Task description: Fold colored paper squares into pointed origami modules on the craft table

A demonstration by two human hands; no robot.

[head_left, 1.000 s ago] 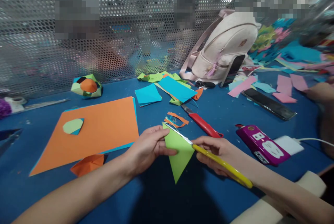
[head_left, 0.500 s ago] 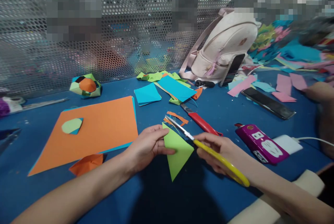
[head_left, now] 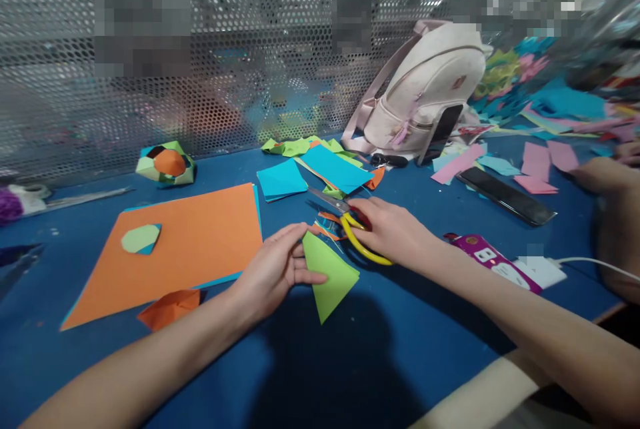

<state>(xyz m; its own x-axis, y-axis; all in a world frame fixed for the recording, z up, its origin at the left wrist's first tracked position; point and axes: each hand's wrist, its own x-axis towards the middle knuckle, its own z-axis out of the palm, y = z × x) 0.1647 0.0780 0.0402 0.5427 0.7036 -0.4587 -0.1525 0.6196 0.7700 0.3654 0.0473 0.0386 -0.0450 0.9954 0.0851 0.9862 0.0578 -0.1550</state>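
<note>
My left hand (head_left: 285, 265) pinches a folded piece of lime-green paper (head_left: 330, 275), which points down like a triangle above the blue table. My right hand (head_left: 387, 225) is closed at the yellow-handled scissors (head_left: 357, 235), their blades pointing left and low over the table. A red-handled cutter lies mostly hidden beneath that hand. Thin orange and blue paper scraps (head_left: 330, 223) are between the scissors and the green paper. Blue paper squares (head_left: 281, 179) lie just beyond the hands.
Orange sheets (head_left: 190, 232) lie left, with an orange folded piece (head_left: 170, 309) near my forearm. A folded paper ball (head_left: 167, 163) stands behind. At right are a backpack (head_left: 425, 89), a phone (head_left: 505, 195), a purple power bank (head_left: 493, 259) and another person's arm (head_left: 613, 222).
My right hand has moved forward and left with the scissors, lowering them beside the scraps and over the red cutter. The green paper has shifted slightly left and up in my left hand.
</note>
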